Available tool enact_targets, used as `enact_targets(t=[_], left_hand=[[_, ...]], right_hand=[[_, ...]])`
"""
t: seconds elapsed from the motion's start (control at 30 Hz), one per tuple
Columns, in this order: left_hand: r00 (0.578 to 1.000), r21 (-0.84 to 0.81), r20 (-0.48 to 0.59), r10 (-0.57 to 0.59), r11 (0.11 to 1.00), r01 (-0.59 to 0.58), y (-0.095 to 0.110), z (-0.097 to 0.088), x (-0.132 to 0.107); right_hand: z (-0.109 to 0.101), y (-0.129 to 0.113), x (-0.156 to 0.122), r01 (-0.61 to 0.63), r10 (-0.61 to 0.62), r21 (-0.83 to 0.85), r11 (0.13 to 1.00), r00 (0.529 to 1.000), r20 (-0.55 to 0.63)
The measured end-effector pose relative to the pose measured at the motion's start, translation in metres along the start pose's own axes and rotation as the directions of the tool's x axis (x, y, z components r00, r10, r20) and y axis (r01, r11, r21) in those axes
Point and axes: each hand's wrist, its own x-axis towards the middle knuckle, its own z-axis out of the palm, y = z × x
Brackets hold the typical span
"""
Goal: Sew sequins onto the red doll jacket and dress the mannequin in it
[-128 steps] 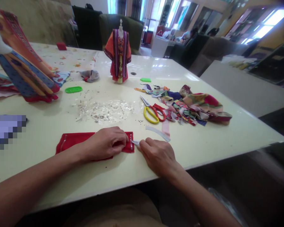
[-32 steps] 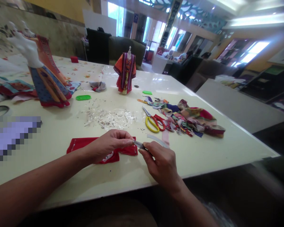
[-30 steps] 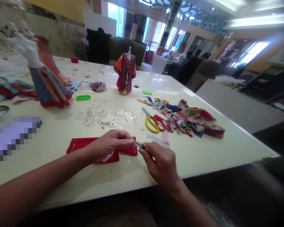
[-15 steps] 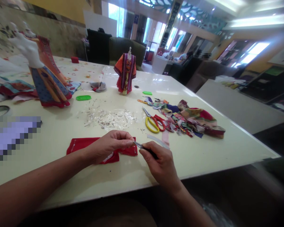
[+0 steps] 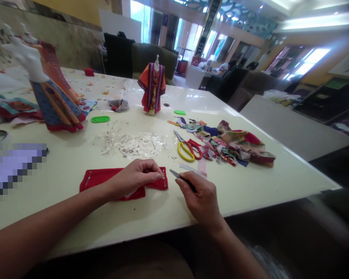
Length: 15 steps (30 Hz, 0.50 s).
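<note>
A strip of red cloth (image 5: 97, 178) lies flat on the cream table near its front edge. My left hand (image 5: 133, 178) rests on the cloth's right end, fingertips pinched together at its edge. Just to the right, my right hand (image 5: 199, 195) is closed around a thin metal tool (image 5: 177, 176) like tweezers, its tip pointing at the cloth's end and a little apart from it.
Yellow and red scissors (image 5: 187, 147) and a heap of coloured fabric scraps (image 5: 235, 143) lie to the right. Clear plastic with small beads (image 5: 136, 143) is behind the cloth. Two dressed doll forms (image 5: 152, 85) (image 5: 52, 93) stand farther back. A green lid (image 5: 100, 119) lies at the left.
My right hand has drawn the tool's tip back from my left fingertips, leaving a small gap. My left hand has lowered onto the cloth.
</note>
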Motion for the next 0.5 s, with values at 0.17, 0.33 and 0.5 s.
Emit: enact_targets(t=[0.17, 0.33, 0.5], left_hand=[[0.976, 0.428, 0.051, 0.213, 0.878, -0.214, -0.004, -0.006, 0.003], [0.941, 0.577, 0.203, 0.271, 0.743, -0.338, -0.007, -0.002, 0.005], [0.938, 0.647, 0.24, 0.249, 0.679, -0.346, -0.008, 0.0, 0.005]], right_hand=[[-0.003, 0.023, -0.009, 0.233, -0.165, -0.432, 0.871, 0.968, 0.19], [-0.001, 0.028, -0.013, 0.329, -0.203, -0.517, 0.791, 0.937, 0.285], [0.002, 0.027, -0.01, 0.368, -0.231, -0.528, 0.766, 0.923, 0.309]])
